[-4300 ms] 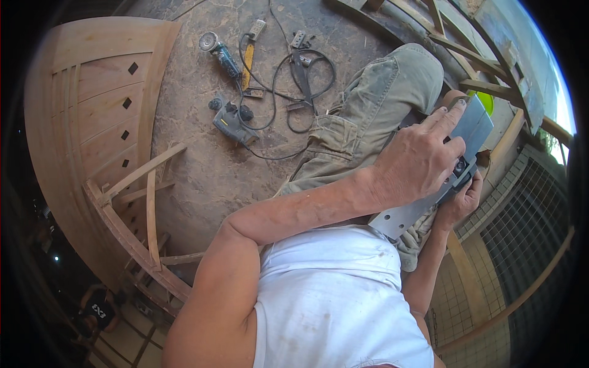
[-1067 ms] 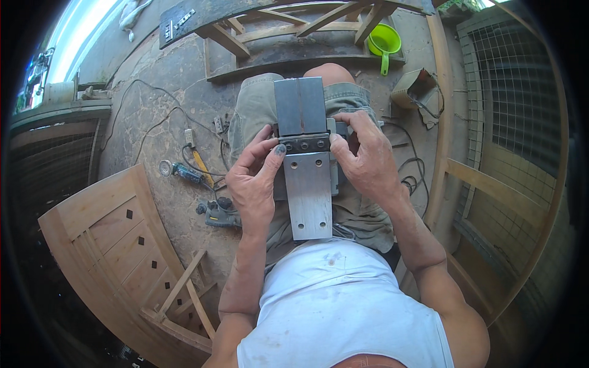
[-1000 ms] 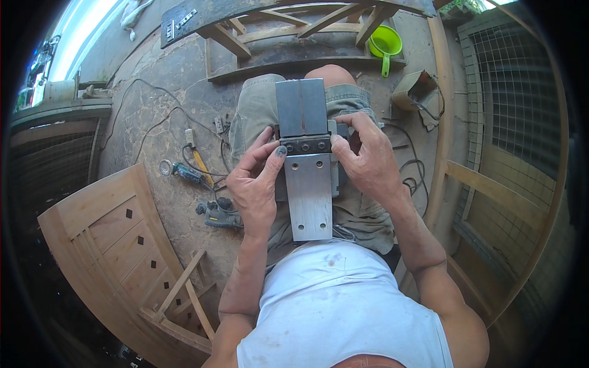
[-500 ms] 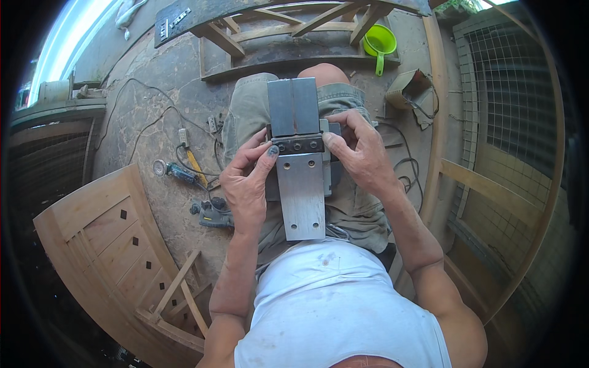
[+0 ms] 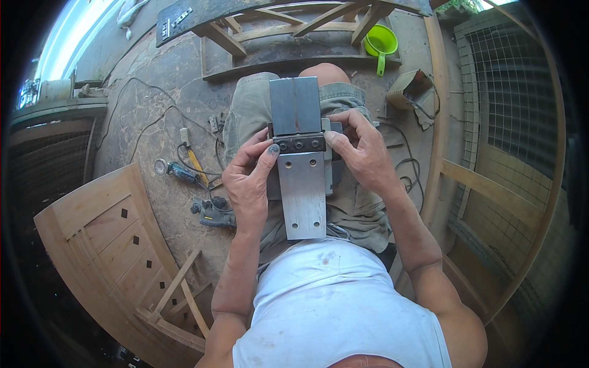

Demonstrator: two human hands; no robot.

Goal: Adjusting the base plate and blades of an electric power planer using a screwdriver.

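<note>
looking down from the head camera, both forearms rise past a white sleeveless top (image 5: 331, 294), elbows bent and held out to the sides. the left hand (image 5: 246, 181) stands nearly upright, its wrist below, thumb and forefinger brought close at the left end of a black bolted bar (image 5: 299, 144); the thumbnail has a dark mark. the right hand (image 5: 363, 153) slants in from the lower right, thumb on the bar's right end, the other fingers bent over the side. between them the two hands are clamped on what looks like an upturned planer (image 5: 302, 196), lying across the lap on greenish work trousers (image 5: 248, 107), dark plate away from the body and silver plate with four holes toward the belly.

as for writing, a dark board (image 5: 215, 19) at the upper left bears pale marks like lettering, too small and bent to read surely. a grey power tool (image 5: 215, 214) on the floor (image 5: 147, 116) has a small yellow patch, its print unclear. near it lies a teal angle grinder (image 5: 179, 172). the plates of the planer show only bolts, holes and scratches.
</note>
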